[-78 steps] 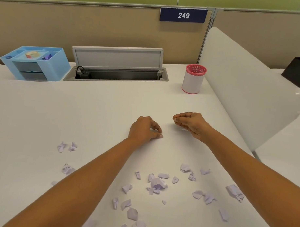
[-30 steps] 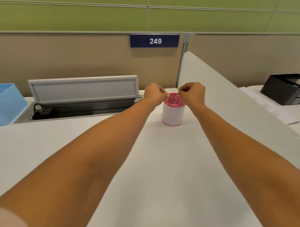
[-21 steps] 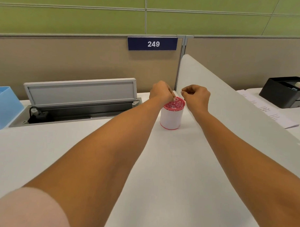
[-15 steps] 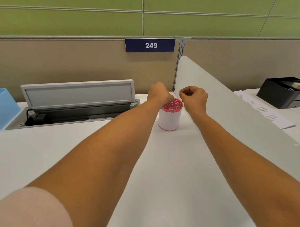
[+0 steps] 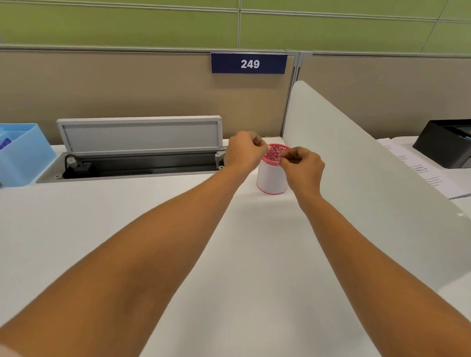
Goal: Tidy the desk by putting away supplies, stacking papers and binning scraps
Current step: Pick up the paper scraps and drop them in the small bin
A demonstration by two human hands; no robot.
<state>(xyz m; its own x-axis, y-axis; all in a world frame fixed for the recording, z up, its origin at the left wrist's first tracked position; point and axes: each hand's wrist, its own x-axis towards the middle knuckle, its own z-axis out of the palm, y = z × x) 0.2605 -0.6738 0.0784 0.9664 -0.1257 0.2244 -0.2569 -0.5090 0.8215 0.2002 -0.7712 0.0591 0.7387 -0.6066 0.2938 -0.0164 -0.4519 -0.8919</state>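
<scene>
A small white bin with a pink lattice rim stands at the back of the white desk, beside the divider. My left hand hovers at the bin's left rim with its fingers curled; I see nothing in it. My right hand is over the right side of the rim, thumb and fingertips pinched together as if on a tiny paper scrap, which the fingers hide. No loose scraps show in this view.
A blue desk organiser sits at the far left. An open grey cable tray with a plug runs along the back. A white divider panel borders the right; beyond it lie printed papers and a black tray.
Both hands left the scrap-strewn near part of the desk and reached the bin. In the last half second the right hand moved over the rim and the left hand drew slightly left.
</scene>
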